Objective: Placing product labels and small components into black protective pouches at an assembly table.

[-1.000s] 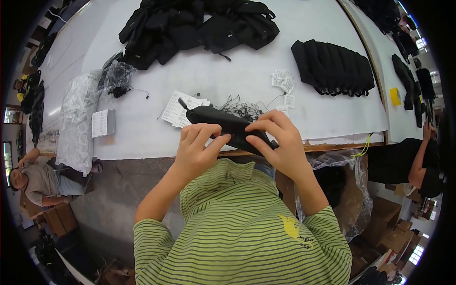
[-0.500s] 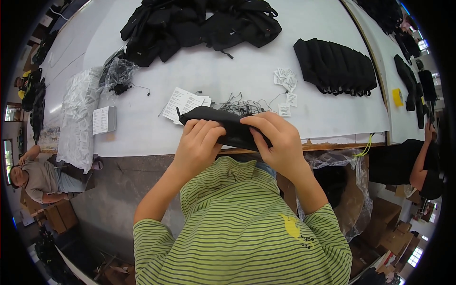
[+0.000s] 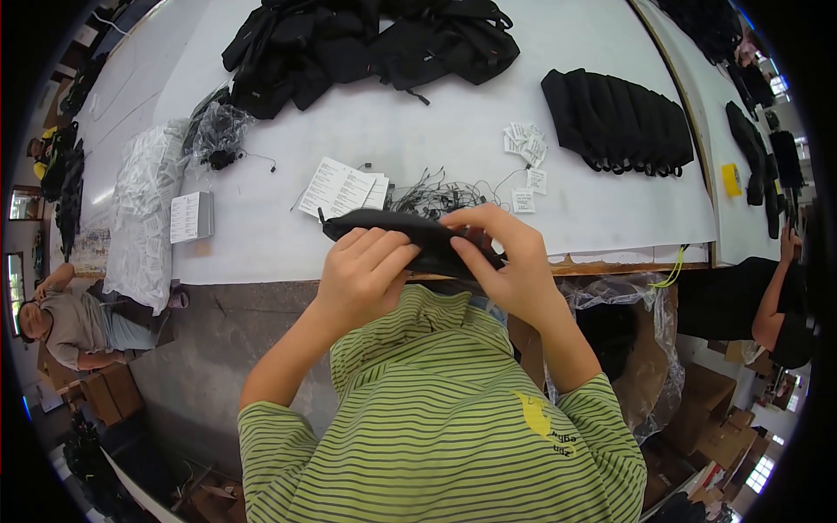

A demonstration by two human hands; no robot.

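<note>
A black fabric pouch (image 3: 375,221) is held level at the table's front edge, a small loop or tab standing up at its left end. My left hand (image 3: 366,268) is closed over the pouch's near side, fingers bent across it. At the right end, my right hand (image 3: 507,257) grips the same pouch, its thumb and forefinger at an edge that seems slightly parted. What lies inside cannot be made out. Just beyond it are white printed cards (image 3: 338,186) and a tangle of thin black cords (image 3: 436,192).
Black pouches (image 3: 615,120) stand in a row at right, with small white labels (image 3: 525,144) beside them. Black bags (image 3: 366,57) are heaped at the far side. A clear plastic bag (image 3: 141,218) and a card stack (image 3: 190,218) lie left. People sit at both sides.
The pouch has dropped slightly toward me and its left end has shifted a little left. My right thumb and forefinger have moved along its edge, where the fabric looks more parted.
</note>
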